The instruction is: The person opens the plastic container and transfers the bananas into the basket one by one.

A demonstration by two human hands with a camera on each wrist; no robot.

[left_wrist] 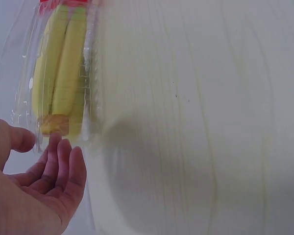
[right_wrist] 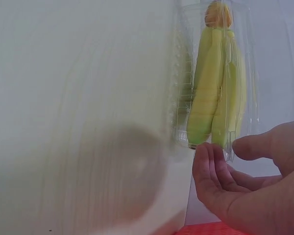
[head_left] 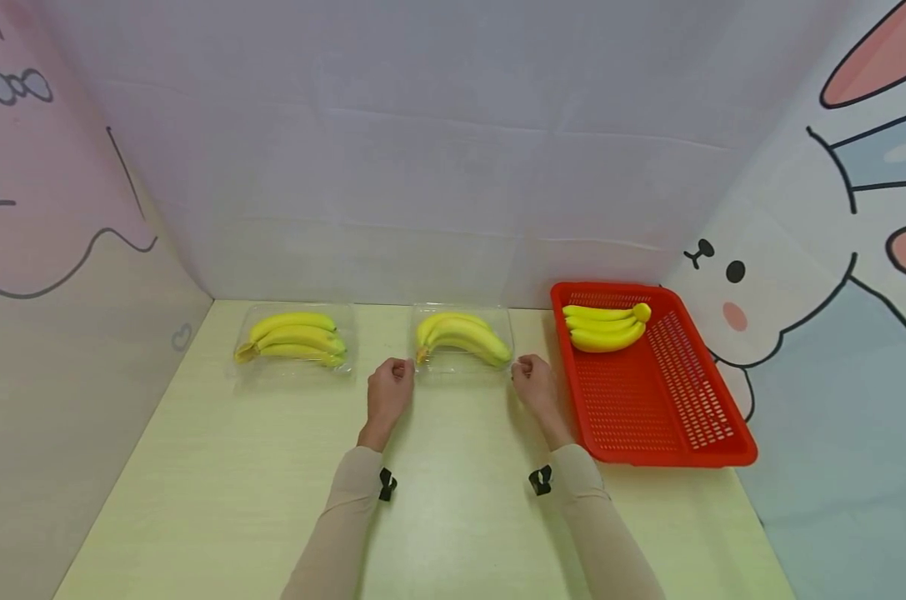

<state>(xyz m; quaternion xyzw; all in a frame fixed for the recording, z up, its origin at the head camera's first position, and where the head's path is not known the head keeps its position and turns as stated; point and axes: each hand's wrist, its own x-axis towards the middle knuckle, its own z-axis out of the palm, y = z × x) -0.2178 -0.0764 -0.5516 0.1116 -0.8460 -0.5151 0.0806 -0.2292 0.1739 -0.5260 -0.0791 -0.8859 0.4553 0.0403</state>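
Observation:
A clear plastic box [head_left: 498, 314] with a bunch of bananas [head_left: 463, 335] inside sits at the back middle of the table. At its near left corner, my left hand [head_left: 389, 390] pinches the edge between thumb and fingers. My right hand [head_left: 534, 385] does the same at the near right corner. In the left wrist view, the thumb [left_wrist: 23, 140] lies on one side of the box end and the fingertips on the other, close by the brown banana stem [left_wrist: 55, 125]. The right wrist view shows the greenish banana tips [right_wrist: 200, 134] just above the fingertips.
To the left stands another clear box [head_left: 346, 317] holding bananas [head_left: 295, 337]. A red plastic basket [head_left: 625, 417] on the right has one banana bunch [head_left: 606, 327] at its far end. A pale curtain [head_left: 422, 167] rises behind the table [head_left: 453, 500].

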